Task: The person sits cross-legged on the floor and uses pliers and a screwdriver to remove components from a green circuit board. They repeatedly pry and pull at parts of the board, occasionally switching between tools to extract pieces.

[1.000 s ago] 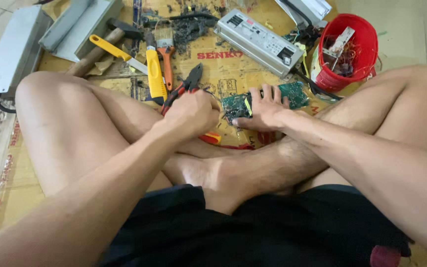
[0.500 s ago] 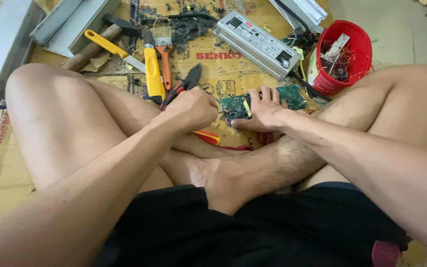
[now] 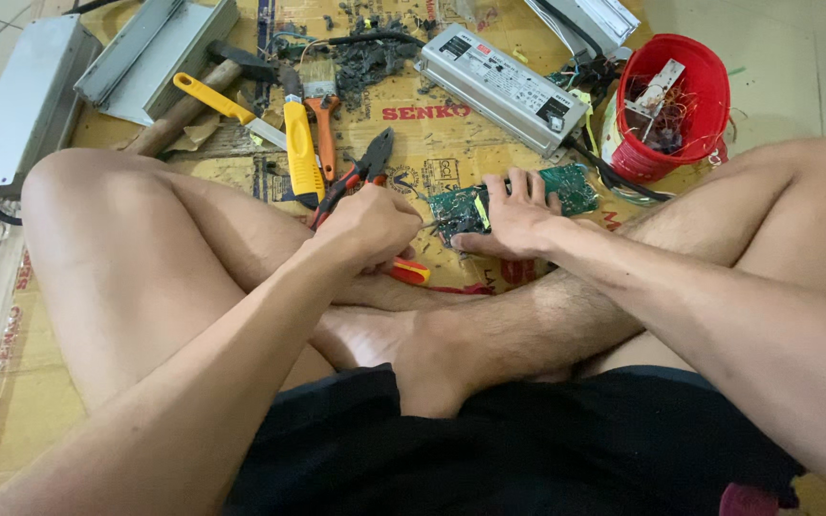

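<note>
The left hand [image 3: 367, 227] is hiding most of a tool — only its red-and-yellow handle end [image 3: 411, 272] is showing; the right hand [image 3: 513, 218] is covering the green circuit board's [image 3: 576, 187] middle.

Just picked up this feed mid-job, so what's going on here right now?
A person sits cross-legged on flattened cardboard on the floor. The right hand presses a green circuit board flat. The left hand grips a red and yellow handled tool, its tip at the board's left edge. Red-handled pliers, a yellow utility knife, a brush, a grey metal power unit and a red bucket of scrap parts lie around.
</note>
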